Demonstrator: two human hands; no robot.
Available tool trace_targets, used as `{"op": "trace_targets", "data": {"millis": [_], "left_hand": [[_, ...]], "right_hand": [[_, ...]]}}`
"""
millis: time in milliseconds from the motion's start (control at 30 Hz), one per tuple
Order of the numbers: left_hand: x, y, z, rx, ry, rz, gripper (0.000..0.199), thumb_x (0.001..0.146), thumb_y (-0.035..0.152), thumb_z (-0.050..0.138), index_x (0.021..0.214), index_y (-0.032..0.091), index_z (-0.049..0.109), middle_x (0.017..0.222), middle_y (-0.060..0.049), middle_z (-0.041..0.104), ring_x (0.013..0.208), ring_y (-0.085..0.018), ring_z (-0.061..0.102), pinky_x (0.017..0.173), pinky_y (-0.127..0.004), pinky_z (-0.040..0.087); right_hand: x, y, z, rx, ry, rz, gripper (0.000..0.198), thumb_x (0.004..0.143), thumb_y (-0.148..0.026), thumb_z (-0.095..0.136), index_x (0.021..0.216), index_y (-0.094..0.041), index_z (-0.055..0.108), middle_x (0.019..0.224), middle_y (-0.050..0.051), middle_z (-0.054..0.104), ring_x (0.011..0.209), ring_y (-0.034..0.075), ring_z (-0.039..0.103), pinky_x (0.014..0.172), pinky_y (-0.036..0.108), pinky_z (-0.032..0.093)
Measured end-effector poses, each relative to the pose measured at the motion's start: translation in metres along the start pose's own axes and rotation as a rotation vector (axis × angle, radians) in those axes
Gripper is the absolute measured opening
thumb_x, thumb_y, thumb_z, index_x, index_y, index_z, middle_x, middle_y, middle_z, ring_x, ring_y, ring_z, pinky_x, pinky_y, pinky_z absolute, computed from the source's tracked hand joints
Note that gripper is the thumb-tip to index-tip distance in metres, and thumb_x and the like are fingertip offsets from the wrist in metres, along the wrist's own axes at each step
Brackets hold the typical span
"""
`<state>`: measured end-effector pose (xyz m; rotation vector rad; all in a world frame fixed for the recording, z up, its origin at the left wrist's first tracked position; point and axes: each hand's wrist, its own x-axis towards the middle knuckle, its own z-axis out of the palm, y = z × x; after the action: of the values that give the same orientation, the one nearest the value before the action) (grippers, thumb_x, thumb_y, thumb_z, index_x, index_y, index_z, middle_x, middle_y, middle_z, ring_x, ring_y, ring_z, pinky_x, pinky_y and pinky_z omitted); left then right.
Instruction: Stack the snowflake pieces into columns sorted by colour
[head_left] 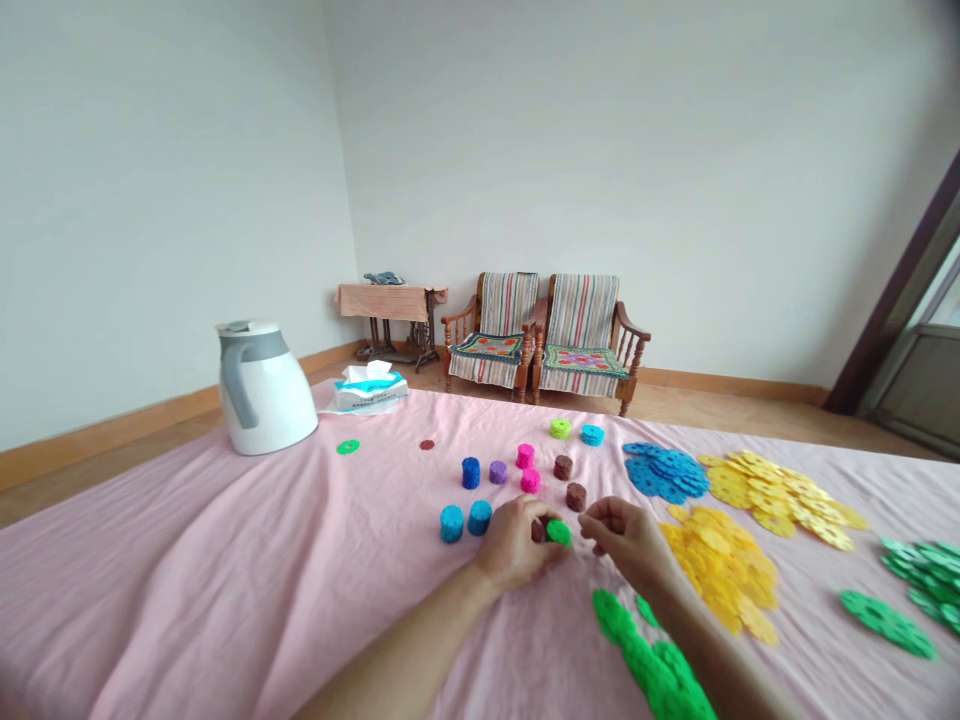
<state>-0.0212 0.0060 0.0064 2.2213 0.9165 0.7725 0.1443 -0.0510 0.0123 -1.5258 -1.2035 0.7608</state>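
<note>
My left hand (517,547) is closed around a short stack of bright green notched plastic discs (558,532). A brown piece shows partly behind its fingers. Just right of the stack, my right hand (624,540) has its fingers curled in a pinch; whether anything is between them is hidden. Beyond the hands stand small stacks of the same discs: brown (576,497), pink (530,481), purple (498,472), dark blue (470,473) and light blue (479,517). A loose heap of green discs (652,655) lies below my right forearm.
On the pink cloth (247,580) lie heaps of blue discs (666,473), yellow discs (720,560) and darker green discs (930,580). A white jug (274,395) and a tissue box (371,390) stand at the back left. Two wooden chairs (581,330) are beyond.
</note>
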Motion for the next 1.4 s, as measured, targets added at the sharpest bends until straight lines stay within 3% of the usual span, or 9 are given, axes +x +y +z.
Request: {"op": "trace_targets", "data": {"millis": [200, 333, 467, 633, 900, 1167, 1400], "left_hand": [[-0.001, 0.003, -0.001, -0.009, 0.011, -0.005, 0.023, 0.067, 0.031, 0.073, 0.087, 0.019, 0.070, 0.080, 0.001, 0.063, 0.066, -0.014, 0.054, 0.059, -0.023, 0.040], [-0.002, 0.003, -0.002, -0.024, 0.009, -0.011, 0.031, 0.064, 0.033, 0.077, 0.091, 0.020, 0.070, 0.079, 0.001, 0.065, 0.064, -0.014, 0.055, 0.057, -0.023, 0.040], [0.000, 0.002, -0.002, -0.025, 0.006, -0.001, 0.025, 0.066, 0.030, 0.076, 0.088, 0.019, 0.071, 0.079, 0.000, 0.065, 0.065, -0.014, 0.055, 0.058, -0.023, 0.041], [0.000, 0.001, 0.000, -0.047, 0.017, 0.015, 0.023, 0.067, 0.028, 0.076, 0.086, 0.017, 0.071, 0.078, 0.000, 0.063, 0.065, -0.014, 0.055, 0.058, -0.023, 0.040], [-0.001, 0.000, 0.001, -0.042, 0.028, 0.034, 0.022, 0.068, 0.029, 0.075, 0.087, 0.019, 0.070, 0.077, 0.001, 0.061, 0.065, -0.013, 0.053, 0.058, -0.023, 0.039], [-0.001, 0.002, -0.001, -0.010, 0.023, 0.042, 0.020, 0.073, 0.037, 0.068, 0.083, 0.019, 0.069, 0.077, 0.000, 0.060, 0.066, -0.015, 0.054, 0.057, -0.024, 0.038], [-0.001, 0.000, 0.002, -0.049, 0.023, 0.041, 0.018, 0.071, 0.028, 0.069, 0.087, 0.019, 0.070, 0.078, 0.001, 0.061, 0.065, -0.014, 0.054, 0.057, -0.024, 0.039]], "right_hand": [[-0.022, -0.014, -0.032, -0.419, -0.293, -0.042, 0.004, 0.062, -0.022, 0.062, 0.065, -0.019, 0.060, 0.060, -0.003, 0.057, 0.057, 0.011, 0.050, 0.050, 0.021, 0.035], [-0.036, -0.019, -0.036, -0.566, -0.379, 0.004, 0.020, 0.055, -0.013, 0.063, 0.074, -0.020, 0.062, 0.068, -0.002, 0.058, 0.064, 0.013, 0.050, 0.053, 0.020, 0.034], [-0.036, -0.016, -0.033, -0.555, -0.373, -0.012, 0.021, 0.053, -0.011, 0.062, 0.073, -0.019, 0.061, 0.067, -0.003, 0.056, 0.064, 0.013, 0.050, 0.053, 0.021, 0.033], [-0.027, -0.017, -0.032, -0.329, -0.401, -0.037, 0.006, 0.060, -0.013, 0.059, 0.063, -0.018, 0.058, 0.056, -0.005, 0.051, 0.055, 0.010, 0.047, 0.050, 0.021, 0.031], [-0.006, -0.003, 0.005, 0.104, -0.018, 0.037, 0.020, 0.062, -0.036, 0.066, 0.064, -0.018, 0.057, 0.050, -0.002, 0.060, 0.048, 0.014, 0.058, 0.045, 0.022, 0.035], [-0.001, 0.009, 0.021, 0.090, 0.097, -0.038, 0.022, 0.064, -0.038, 0.067, 0.062, -0.020, 0.054, 0.046, -0.002, 0.060, 0.043, 0.015, 0.058, 0.043, 0.024, 0.038], [0.001, 0.009, 0.019, 0.051, 0.116, -0.030, 0.023, 0.066, -0.042, 0.064, 0.066, -0.020, 0.056, 0.051, 0.000, 0.063, 0.046, 0.017, 0.062, 0.046, 0.025, 0.041]]}}
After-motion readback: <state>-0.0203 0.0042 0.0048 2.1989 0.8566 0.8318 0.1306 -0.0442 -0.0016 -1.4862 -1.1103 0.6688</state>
